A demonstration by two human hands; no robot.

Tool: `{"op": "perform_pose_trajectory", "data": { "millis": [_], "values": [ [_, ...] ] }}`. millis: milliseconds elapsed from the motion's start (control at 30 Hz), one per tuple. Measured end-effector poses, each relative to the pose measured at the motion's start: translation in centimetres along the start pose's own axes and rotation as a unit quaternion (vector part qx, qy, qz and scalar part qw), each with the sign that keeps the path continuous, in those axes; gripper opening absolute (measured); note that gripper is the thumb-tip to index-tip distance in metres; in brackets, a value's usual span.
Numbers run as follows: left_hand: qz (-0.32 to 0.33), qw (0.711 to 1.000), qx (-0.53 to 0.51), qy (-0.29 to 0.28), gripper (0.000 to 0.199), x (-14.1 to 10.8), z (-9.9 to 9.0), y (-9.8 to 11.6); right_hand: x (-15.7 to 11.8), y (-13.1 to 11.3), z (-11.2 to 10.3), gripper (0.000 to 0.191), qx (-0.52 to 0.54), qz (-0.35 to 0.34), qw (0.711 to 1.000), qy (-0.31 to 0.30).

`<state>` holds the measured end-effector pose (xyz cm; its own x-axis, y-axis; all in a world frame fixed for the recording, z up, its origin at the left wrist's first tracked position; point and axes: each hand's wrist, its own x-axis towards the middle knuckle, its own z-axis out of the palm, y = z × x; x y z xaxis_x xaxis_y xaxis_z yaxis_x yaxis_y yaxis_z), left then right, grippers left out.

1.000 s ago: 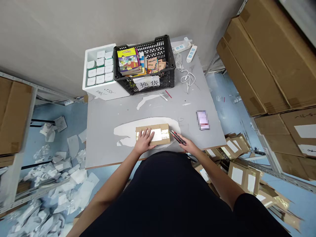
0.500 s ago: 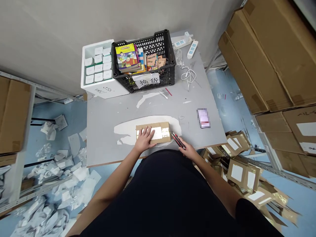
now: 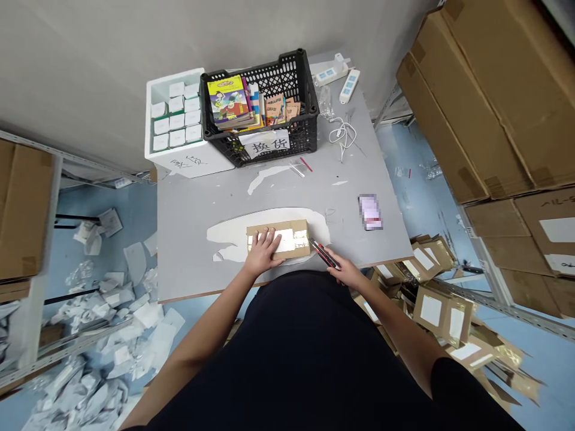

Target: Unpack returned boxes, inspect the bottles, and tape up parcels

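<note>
A small brown cardboard box (image 3: 300,227) with a white label and shiny tape lies near the front edge of the grey table (image 3: 188,203). Under it is a torn sheet of white paper (image 3: 220,232). My left hand (image 3: 264,251) rests flat on the box's left half, fingers spread and pressing on the top. In my right hand (image 3: 345,270) is a red and black box cutter (image 3: 326,255), gripped by its handle. The cutter's tip points at the box's right end; whether it touches the cardboard I cannot tell.
At the back stand a black crate (image 3: 260,143) of books and a white foam box (image 3: 155,120) of white packets. Power strips (image 3: 349,87), a white cable (image 3: 344,134) and a phone (image 3: 371,212) lie on the right. Cartons (image 3: 489,102) are stacked right; scrap paper (image 3: 90,383) litters the floor left.
The right hand with the box cutter has shifted very slightly right and down. My left hand stays on the box, which has hardly moved.
</note>
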<state>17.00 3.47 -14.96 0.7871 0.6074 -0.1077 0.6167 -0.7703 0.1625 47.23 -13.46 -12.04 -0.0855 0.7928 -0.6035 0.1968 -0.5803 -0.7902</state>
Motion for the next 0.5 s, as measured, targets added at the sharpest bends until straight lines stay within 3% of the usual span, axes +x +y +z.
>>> {"op": "perform_pose_trajectory", "data": {
  "millis": [100, 300, 400, 500],
  "values": [
    [0.0, 1.0, -0.002, -0.002, 0.085, 0.0, 0.0, 0.0, -0.1, 1.3, 0.3, 0.075, 0.007, -0.011, 1.0, -0.007],
    [0.001, 1.0, -0.001, -0.005, 0.086, 0.0, -0.1, 0.0, -0.2, 3.3, 0.7, 0.071, 0.021, -0.103, 0.994, 0.024],
    [-0.005, 1.0, -0.005, -0.007, 0.085, 0.1, -0.3, 0.1, -1.0, 3.6, 0.7, 0.068, 0.041, -0.11, 0.993, 0.01],
    [-0.01, 1.0, -0.017, -0.005, 0.083, 0.3, -0.6, 0.2, -1.6, 4.0, 0.8, 0.066, 0.066, -0.084, 0.994, 0.035]
  ]
}}
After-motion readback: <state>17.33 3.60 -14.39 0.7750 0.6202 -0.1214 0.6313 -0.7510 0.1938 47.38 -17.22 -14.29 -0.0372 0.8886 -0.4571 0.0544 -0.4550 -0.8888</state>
